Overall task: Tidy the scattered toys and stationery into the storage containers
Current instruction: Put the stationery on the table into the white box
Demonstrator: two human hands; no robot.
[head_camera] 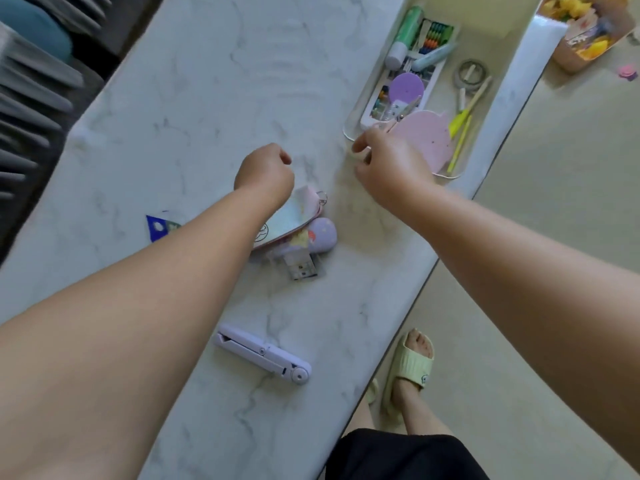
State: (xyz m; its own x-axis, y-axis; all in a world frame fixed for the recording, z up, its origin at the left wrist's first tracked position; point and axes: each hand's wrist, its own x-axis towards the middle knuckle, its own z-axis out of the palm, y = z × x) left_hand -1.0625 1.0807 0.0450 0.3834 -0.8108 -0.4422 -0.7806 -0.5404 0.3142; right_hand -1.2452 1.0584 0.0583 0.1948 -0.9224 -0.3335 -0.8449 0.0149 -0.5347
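Tray (349,133) of stationery sits at the far right part of the bench (207,98), and it already holds a glue stick (405,36), pens and a pink card (426,140); the right hand (391,164) is at its near corner, with the fingers curled as if they pinch something small and pale, but I cannot tell what it is. To do this step well, I think the hand should go fully over the rim before it lets go, so nothing falls back on the bench. The left hand (265,174) is closed in a loose fist above the bench; whether it holds something is hidden. Under its forearm a pouch (294,216) and a purple toy (323,233) wait, a lilac folding stand (263,355) lies nearer, and a blue triangle (157,228) to the left; both arms are stretched forward.
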